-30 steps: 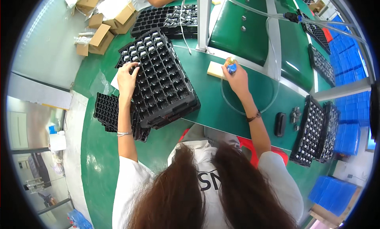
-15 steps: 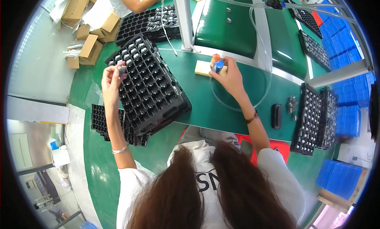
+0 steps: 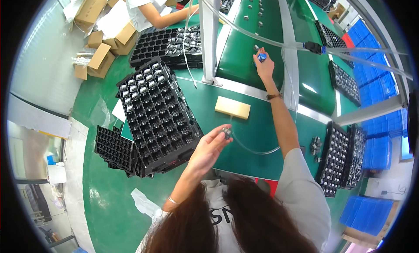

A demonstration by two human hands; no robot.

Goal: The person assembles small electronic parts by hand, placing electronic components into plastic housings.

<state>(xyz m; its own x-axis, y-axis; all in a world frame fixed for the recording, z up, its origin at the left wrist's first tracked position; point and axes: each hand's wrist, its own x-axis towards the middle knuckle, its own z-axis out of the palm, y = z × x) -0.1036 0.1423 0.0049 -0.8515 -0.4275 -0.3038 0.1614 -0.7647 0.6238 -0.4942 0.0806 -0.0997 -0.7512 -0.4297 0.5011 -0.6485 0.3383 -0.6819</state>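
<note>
Above the green table, the fingertips of my left hand (image 3: 206,152) are pinched on a small silver metal part (image 3: 227,133). My right hand (image 3: 265,70) reaches out over the green conveyor belt (image 3: 235,60), its fingers curled round a small blue object (image 3: 262,57); most of it is hidden. Another small metal part (image 3: 256,47) shows at those fingertips, and I cannot tell if it is gripped or lies on the belt. To the left, a tilted black compartment tray (image 3: 172,117) has silver parts in its far rows. A yellow block (image 3: 232,108) lies between my hands.
A clear hose (image 3: 262,152) loops across the table. A metal post (image 3: 210,39) stands at the belt's near left corner. More filled black trays (image 3: 334,157) are at right, beside loose metal parts (image 3: 316,144). A co-worker's arm (image 3: 168,19) is at the far left.
My left hand has come from the tray toward the table's middle, still with a metal part. My right hand has moved from the yellow block out over the belt.
</note>
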